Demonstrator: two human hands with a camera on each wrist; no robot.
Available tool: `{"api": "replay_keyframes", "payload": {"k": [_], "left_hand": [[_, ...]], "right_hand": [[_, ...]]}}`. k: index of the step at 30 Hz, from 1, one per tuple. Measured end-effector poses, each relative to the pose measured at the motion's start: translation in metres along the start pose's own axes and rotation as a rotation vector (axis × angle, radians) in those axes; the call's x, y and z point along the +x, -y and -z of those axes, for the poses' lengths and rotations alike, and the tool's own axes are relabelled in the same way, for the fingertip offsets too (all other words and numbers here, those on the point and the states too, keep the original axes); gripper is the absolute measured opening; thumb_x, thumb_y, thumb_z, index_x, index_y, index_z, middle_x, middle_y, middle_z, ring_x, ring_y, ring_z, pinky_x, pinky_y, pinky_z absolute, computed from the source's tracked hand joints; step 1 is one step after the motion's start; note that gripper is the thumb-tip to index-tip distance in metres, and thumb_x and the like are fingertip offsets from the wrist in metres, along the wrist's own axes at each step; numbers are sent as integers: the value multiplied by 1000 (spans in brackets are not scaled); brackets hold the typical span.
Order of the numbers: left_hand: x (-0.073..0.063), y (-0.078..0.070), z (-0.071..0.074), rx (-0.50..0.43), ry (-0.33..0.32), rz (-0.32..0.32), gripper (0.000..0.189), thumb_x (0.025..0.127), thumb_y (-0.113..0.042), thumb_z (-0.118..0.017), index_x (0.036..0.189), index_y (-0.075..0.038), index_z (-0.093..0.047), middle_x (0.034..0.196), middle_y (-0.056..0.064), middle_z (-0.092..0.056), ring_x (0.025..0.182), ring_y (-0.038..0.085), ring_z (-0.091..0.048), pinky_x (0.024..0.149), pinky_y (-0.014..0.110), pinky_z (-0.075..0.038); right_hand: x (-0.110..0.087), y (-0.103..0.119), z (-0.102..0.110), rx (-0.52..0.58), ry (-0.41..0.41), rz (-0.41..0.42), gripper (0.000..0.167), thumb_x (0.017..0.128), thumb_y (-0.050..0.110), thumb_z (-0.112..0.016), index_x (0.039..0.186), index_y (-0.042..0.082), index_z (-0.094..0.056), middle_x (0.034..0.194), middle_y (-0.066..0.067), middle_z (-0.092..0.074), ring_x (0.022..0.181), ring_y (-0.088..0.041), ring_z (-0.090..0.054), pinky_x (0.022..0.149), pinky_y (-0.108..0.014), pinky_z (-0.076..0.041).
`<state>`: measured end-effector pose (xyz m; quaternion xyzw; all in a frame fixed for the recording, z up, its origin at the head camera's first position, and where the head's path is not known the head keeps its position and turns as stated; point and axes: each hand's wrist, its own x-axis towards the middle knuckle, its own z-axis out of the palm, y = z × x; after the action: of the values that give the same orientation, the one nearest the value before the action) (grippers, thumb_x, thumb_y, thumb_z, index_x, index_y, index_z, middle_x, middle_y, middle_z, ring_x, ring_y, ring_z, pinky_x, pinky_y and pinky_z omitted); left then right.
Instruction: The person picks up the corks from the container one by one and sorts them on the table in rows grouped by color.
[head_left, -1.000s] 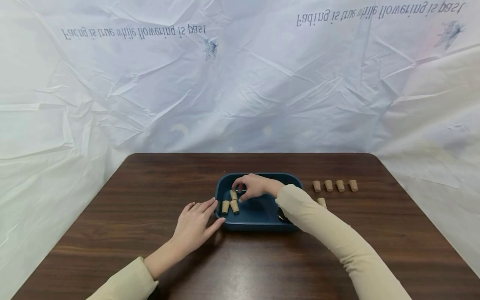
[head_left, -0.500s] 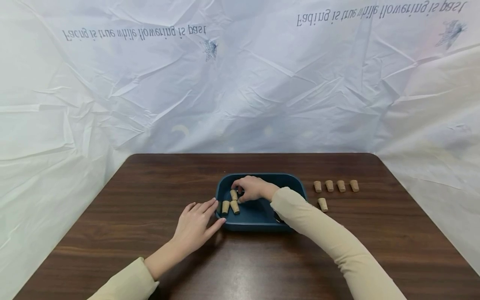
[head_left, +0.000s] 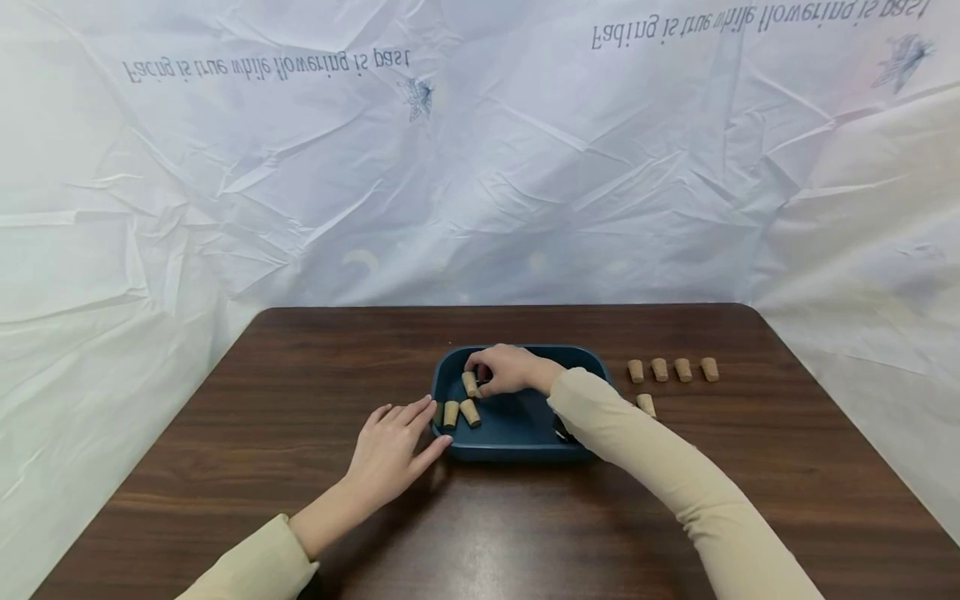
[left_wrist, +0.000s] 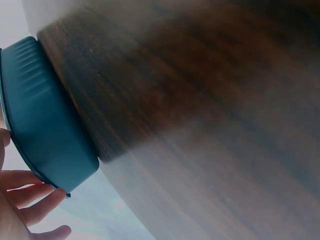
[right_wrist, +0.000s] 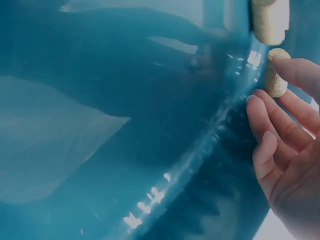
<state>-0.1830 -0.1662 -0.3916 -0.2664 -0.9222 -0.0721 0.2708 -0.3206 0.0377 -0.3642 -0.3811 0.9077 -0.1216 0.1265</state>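
Note:
A dark blue tray (head_left: 510, 451) stands on the table. Inside it my right hand (head_left: 512, 370) pinches a tapered cork stopper (head_left: 470, 384) between thumb and fingers, near the tray's left side. In the right wrist view the same cork (right_wrist: 275, 80) shows at the fingertips, with other corks (right_wrist: 269, 22) just past it. Two more corks (head_left: 469, 413) stand in front of the held one, close to the left wall. My left hand (head_left: 388, 452) rests its outstretched fingers against the tray's left rim. Those fingers (left_wrist: 42, 207) also touch the rim in the left wrist view.
Right of the tray, several corks (head_left: 659, 370) form a row on the brown wooden table (head_left: 300, 367). A single cork (head_left: 646, 406) sits nearer, partly behind the right sleeve (head_left: 645, 458). White printed sheeting (head_left: 480, 167) hangs behind the table.
The cork at my right fingertips has shifted slightly away from me and leans, now apart from the cork in front of it. My left hand has stayed put.

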Motion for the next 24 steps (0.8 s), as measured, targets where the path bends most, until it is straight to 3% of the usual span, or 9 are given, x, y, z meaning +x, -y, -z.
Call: {"api": "replay_keyframes", "payload": {"k": [13, 19, 24], "left_hand": [[1, 0, 1, 5, 10, 10, 51, 83, -47, -53, 113, -7, -62, 114, 5, -58, 96, 21, -57, 84, 46, -39], [0, -1, 0, 10, 16, 14, 51, 83, -46, -53, 113, -7, -62, 114, 5, -57, 96, 21, -57, 84, 45, -39], [0, -1, 0, 11, 16, 13, 51, 83, -46, -54, 113, -6, -62, 115, 5, -57, 96, 21, -57, 84, 45, -39]], "right_hand": [[-36, -7, 47, 44, -87, 138, 39, 85, 22, -60, 121, 11, -50, 100, -3, -57, 74, -11, -51, 65, -28, -43], [-60, -22, 60, 45, -152, 159, 37, 84, 22, -61, 119, 12, -52, 97, -1, -57, 69, -10, -50, 62, -29, -42], [-85, -35, 66, 63, -174, 129, 37, 84, 22, -61, 118, 13, -53, 96, -1, -56, 69, -10, -51, 61, -29, -43]]}}
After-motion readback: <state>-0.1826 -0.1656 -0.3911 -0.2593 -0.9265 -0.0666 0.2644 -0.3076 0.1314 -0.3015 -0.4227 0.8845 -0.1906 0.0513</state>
